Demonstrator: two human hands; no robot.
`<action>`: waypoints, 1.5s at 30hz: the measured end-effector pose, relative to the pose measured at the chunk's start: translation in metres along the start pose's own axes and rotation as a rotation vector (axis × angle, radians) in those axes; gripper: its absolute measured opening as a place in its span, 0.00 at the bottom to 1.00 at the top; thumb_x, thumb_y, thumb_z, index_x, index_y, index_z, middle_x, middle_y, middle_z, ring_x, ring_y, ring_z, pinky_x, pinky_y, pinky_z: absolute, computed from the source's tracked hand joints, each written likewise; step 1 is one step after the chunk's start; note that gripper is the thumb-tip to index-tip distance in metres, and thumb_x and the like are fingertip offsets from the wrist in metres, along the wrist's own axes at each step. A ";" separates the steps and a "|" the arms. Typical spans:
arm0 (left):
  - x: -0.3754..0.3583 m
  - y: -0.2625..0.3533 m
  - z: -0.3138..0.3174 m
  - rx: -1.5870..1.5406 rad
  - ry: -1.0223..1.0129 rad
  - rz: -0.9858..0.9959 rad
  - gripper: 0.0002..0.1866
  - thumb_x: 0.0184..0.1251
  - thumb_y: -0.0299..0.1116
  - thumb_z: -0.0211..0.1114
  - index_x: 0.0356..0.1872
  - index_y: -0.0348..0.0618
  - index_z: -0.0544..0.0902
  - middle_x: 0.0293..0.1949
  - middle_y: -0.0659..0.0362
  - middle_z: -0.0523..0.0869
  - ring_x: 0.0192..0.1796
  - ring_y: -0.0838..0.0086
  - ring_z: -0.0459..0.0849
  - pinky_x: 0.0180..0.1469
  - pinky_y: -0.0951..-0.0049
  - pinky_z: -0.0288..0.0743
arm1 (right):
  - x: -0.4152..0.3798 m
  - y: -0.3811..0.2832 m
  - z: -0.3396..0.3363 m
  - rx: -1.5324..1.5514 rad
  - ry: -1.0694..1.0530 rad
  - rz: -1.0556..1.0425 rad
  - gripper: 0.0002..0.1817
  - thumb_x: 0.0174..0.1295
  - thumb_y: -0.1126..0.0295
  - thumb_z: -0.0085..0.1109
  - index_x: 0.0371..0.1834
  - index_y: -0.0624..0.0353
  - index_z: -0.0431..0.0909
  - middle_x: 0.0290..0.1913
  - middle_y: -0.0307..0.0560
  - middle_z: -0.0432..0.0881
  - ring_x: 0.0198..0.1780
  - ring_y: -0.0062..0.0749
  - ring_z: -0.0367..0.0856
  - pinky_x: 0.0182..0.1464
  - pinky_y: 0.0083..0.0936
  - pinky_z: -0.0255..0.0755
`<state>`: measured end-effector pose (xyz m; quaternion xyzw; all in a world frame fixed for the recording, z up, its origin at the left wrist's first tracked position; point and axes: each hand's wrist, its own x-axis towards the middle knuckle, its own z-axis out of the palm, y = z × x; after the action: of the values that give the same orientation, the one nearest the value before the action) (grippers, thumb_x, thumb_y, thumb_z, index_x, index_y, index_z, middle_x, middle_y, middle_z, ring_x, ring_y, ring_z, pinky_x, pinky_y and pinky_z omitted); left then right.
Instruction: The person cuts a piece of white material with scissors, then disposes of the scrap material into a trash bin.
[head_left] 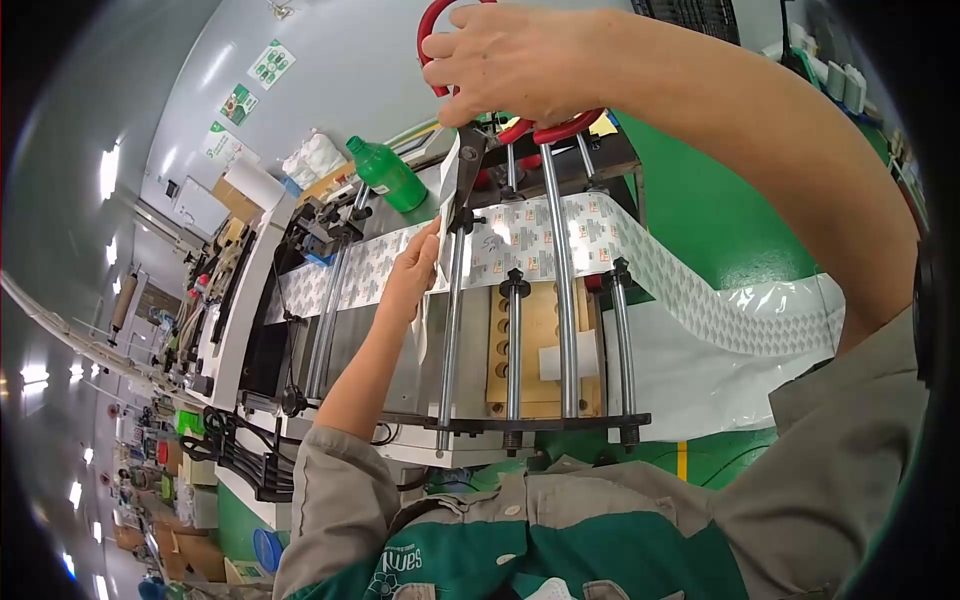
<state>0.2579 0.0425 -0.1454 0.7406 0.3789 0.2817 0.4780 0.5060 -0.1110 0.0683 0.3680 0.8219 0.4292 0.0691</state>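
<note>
My right hand (500, 65), at the top, is closed on the red handles of a pair of scissors (470, 155), whose dark blades point down beside a white sheet (447, 190). My left hand (415, 262) pinches that sheet by its edge, lower down. Behind and under it, a printed label web (520, 240) runs across the metal rollers (559, 240) of a machine and drops off to the right. The blade tips are hidden near a black roller collar.
A green bottle (388, 175) stands behind the web. Below the rollers lies a yellowish plate with holes (496, 385). White plastic sheeting (690, 380) spreads at the right, over the green floor (700, 215). Black cables (245, 455) hang at the left front.
</note>
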 end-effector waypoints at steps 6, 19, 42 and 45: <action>-0.001 0.002 0.002 -0.023 0.007 0.002 0.23 0.71 0.47 0.51 0.63 0.52 0.70 0.24 0.72 0.66 0.21 0.87 0.59 0.24 0.85 0.55 | 0.004 0.000 0.019 -0.006 -0.016 0.039 0.27 0.35 0.61 0.75 0.44 0.41 0.78 0.44 0.34 0.75 0.53 0.27 0.70 0.49 0.30 0.66; 0.000 -0.002 0.003 -0.035 0.006 0.021 0.23 0.72 0.46 0.50 0.64 0.50 0.69 0.22 0.72 0.63 0.22 0.86 0.58 0.24 0.84 0.54 | 0.007 0.009 0.002 0.036 -0.156 -0.039 0.15 0.50 0.61 0.61 0.41 0.49 0.80 0.41 0.42 0.78 0.49 0.33 0.73 0.45 0.31 0.68; -0.003 0.005 0.003 0.000 0.009 0.006 0.24 0.71 0.47 0.51 0.64 0.51 0.69 0.35 0.70 0.72 0.24 0.86 0.60 0.25 0.84 0.57 | 0.012 -0.010 0.030 -0.062 -0.007 0.002 0.23 0.39 0.62 0.72 0.42 0.43 0.78 0.43 0.35 0.76 0.51 0.27 0.72 0.48 0.29 0.67; -0.003 0.006 0.003 -0.014 -0.001 -0.010 0.23 0.72 0.46 0.50 0.64 0.50 0.69 0.34 0.70 0.70 0.24 0.86 0.60 0.26 0.84 0.57 | 0.016 -0.009 0.031 -0.025 -0.017 0.019 0.23 0.38 0.62 0.73 0.41 0.43 0.78 0.41 0.35 0.76 0.50 0.27 0.73 0.48 0.29 0.68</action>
<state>0.2601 0.0370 -0.1415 0.7355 0.3802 0.2816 0.4850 0.5025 -0.0837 0.0454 0.3787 0.8122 0.4370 0.0766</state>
